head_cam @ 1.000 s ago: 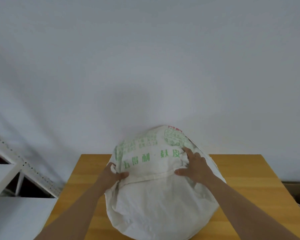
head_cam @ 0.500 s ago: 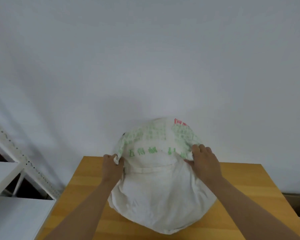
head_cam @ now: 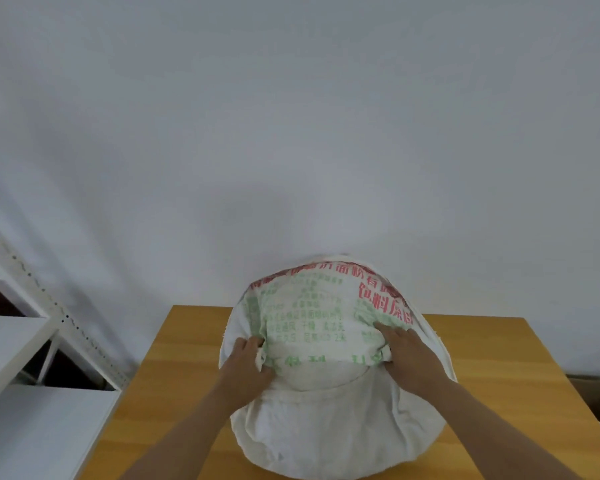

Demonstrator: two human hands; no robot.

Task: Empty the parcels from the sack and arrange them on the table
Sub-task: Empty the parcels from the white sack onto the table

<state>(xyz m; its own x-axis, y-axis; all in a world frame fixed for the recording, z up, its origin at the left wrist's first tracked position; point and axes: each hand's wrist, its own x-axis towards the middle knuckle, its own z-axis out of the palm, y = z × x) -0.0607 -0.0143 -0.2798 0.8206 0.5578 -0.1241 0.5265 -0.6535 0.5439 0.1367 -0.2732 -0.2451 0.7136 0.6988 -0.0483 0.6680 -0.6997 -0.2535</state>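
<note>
White sack point(head_cam: 329, 427), hands gripping it, table point(head_cam: 174, 393)

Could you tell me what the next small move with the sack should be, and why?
Probably keep peeling the gathered cloth back and down to open the mouth. Both the left hand and the right hand pinch folds of the sack, which sits bulging on the wooden table, and no parcel or opening shows yet, so nothing can be taken out.
</note>
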